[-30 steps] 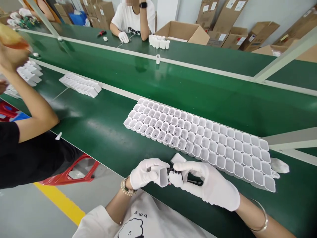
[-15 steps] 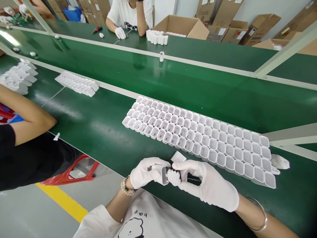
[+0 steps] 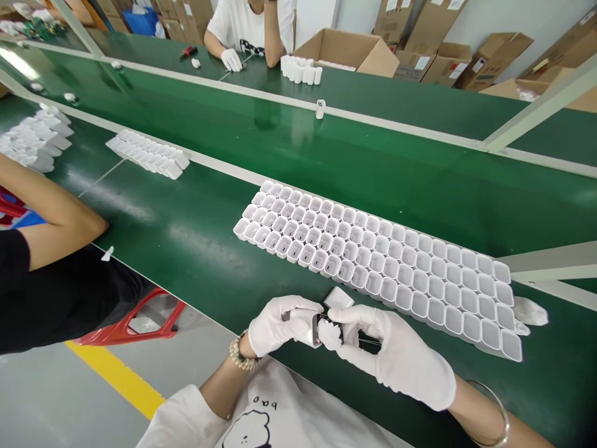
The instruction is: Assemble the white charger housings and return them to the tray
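My gloved left hand is closed around a small white plastic housing, its opening turned to the right. Fingers of my gloved right hand pinch a dark part with a white scalloped piece on its face. That part sits right at the housing's mouth; how far it reaches inside is hard to see. Thin wires or pins show in the gap below my right fingers. Just behind my hands a loose white plastic case lies on the green table.
Rows of open white housings stand beyond my hands. A white glove-like item lies at their right end. More housings stand to the left, near a co-worker's arm. Across the belt another person's gloved hand rests near a carton.
A single white housing on the belt's far side has moved right. My hands keep nearly the same pose, the dark part still at the housing's mouth. The view has shifted slightly.
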Action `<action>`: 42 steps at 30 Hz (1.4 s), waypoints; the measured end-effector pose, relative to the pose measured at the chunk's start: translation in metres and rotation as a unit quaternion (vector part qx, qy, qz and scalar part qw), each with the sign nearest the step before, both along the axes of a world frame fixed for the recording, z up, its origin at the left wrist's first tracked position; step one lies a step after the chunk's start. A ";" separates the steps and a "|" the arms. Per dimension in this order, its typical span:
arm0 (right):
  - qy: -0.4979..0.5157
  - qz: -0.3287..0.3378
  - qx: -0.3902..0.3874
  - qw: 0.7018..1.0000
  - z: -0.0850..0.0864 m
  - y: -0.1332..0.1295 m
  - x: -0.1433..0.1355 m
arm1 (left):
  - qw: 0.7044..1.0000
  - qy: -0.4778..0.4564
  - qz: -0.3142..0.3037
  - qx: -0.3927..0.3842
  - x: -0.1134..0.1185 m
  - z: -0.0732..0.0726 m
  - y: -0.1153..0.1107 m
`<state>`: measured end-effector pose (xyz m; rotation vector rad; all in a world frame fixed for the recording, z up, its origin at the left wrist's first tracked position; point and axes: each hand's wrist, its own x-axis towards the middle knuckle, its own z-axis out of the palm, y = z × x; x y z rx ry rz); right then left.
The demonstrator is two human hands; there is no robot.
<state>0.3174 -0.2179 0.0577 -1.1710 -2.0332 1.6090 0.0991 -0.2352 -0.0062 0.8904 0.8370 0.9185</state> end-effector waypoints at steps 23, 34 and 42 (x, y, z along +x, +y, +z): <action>-0.074 0.025 0.367 0.927 -0.019 -0.005 -0.005 | 0.998 -0.035 0.018 -0.042 0.001 -0.003 -0.005; -0.159 0.101 0.376 0.907 -0.035 -0.016 -0.020 | 0.996 -0.069 0.005 -0.057 0.002 -0.011 -0.010; -0.135 0.063 0.346 0.926 -0.047 -0.011 -0.027 | 0.998 0.061 0.016 -0.023 -0.003 -0.010 -0.006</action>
